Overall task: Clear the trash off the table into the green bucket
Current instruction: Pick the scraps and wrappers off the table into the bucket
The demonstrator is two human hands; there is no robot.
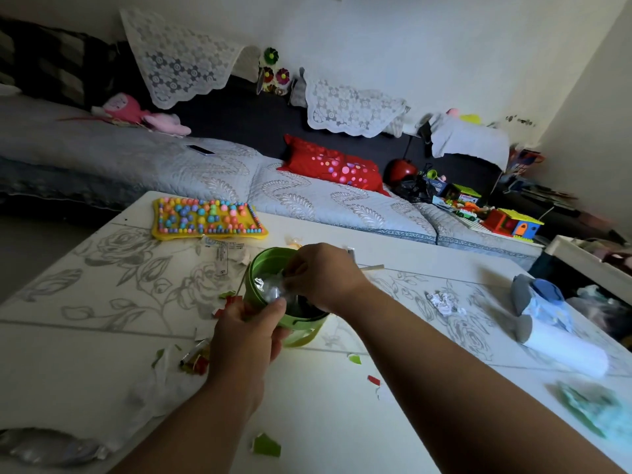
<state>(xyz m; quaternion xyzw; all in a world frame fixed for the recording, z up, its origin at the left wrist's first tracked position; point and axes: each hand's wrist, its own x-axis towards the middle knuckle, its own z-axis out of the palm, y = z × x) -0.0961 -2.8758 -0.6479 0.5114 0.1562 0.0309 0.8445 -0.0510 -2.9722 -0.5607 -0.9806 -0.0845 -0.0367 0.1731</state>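
Head view is giving no legible brand. A printed slip point(222, 256) is lying on the desk point(102, 278) just behind the bucket point(261, 265), and its text is too small to read.

The left hand point(244, 336) is curling round the bucket's near wall and gripping it, with the thumb reaching up to the rim. The right hand point(323, 275) is hovering over the bucket's mouth, its fingers bent and pinching a silvery wrapper point(270, 289) that is hanging inside the opening.

The bucket is standing near the middle of the desk. Green and red scraps point(266, 444) are lying around it, and a crumpled foil ball point(443, 301) is sitting well to its right. A yellow board point(208, 215) studded with coloured beads is resting at the far edge.
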